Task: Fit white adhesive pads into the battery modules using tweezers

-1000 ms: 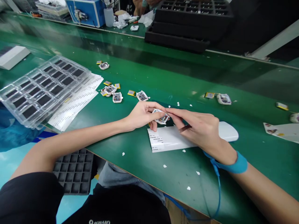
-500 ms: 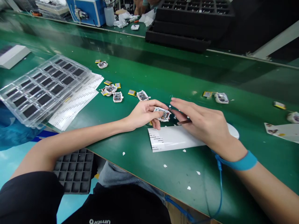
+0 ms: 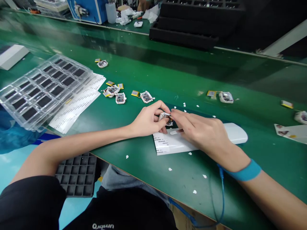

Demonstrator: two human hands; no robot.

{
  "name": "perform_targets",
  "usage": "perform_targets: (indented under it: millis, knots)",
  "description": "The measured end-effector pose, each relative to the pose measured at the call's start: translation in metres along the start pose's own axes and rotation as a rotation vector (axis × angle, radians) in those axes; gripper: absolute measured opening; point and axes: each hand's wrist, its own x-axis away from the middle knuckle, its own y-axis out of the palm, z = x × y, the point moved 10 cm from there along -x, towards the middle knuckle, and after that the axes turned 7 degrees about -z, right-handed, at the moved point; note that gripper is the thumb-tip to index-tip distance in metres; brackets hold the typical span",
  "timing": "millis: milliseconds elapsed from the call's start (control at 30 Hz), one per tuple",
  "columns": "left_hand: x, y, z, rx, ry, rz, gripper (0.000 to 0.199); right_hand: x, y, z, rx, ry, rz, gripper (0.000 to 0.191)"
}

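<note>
Two hands meet over a small white-framed circuit module

The person's left hand [image 3: 149, 120] has its grip closed around a white-framed circuit module [image 3: 163, 116], thumb across the near side and index finger arched over the far edge. The module is raised just above the green worktop [image 3: 139, 145], near the left end of a white sheet [image 3: 172, 145] with printed lettering. The right hand [image 3: 203, 131] brings its bunched fingertips to the module's right edge; whether its grip pinches anything there is hidden. A slim, pale strip [image 3: 176, 131] shows beneath those fingers, its kind too small to tell. A blue wrist strap [image 3: 248, 171] with a blue cord [image 3: 222, 195] circles the right wrist.

Beyond the left hand lies another module [image 3: 146, 97], with a yellow-edged battery [image 3: 135, 93] just beside it. Farther left, more modules [image 3: 112, 90] and batteries sit in a close cluster, and one module [image 3: 102, 64] lies farther back. Well to the right of them, a module [image 3: 226, 97] rests next to its own battery [image 3: 211, 93].

Small white tabs [image 3: 170, 169] are scattered on the worktop around the white sheet. At the left, a clear plastic tray [image 3: 48, 111] of dark rectangular pieces overlaps printed sheets [image 3: 72, 110]. Stacked black trays [image 3: 184, 35] stand at the back, right of a blue box [image 3: 90, 11].
</note>
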Motion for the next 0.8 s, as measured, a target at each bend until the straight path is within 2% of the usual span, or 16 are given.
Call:
perform_targets:
  millis: [100, 200, 267, 333, 400, 567, 800]
  knots:
    - [0.003, 0.0, 0.002, -0.019, 0.033, 0.025, 0.022, 0.001, 0.011, -0.003, 0.07, 0.062, -0.075, 0.035]
    - [0.006, -0.003, 0.005, -0.019, 0.074, 0.053, 0.02, 0.002, 0.01, -0.006, 0.054, 0.079, -0.07, 0.039]
    - [0.007, -0.006, 0.007, -0.018, 0.091, 0.079, 0.019, 0.001, 0.007, -0.003, -0.042, 0.094, -0.053, 0.041]
    - [0.008, -0.007, 0.008, -0.028, 0.089, 0.076, 0.021, -0.001, 0.006, 0.006, -0.195, 0.154, -0.057, 0.034]
    - [0.008, -0.003, 0.008, -0.051, 0.079, 0.034, 0.023, -0.003, 0.007, 0.018, -0.35, 0.246, -0.071, 0.026]
    - [0.008, 0.005, 0.009, -0.062, 0.09, -0.046, 0.025, -0.007, 0.011, 0.037, -0.665, 0.404, -0.072, 0.026]
    - [0.009, 0.005, 0.018, -0.05, 0.158, -0.021, 0.019, 0.0, 0.024, 0.048, -0.873, 0.539, -0.077, 0.029]
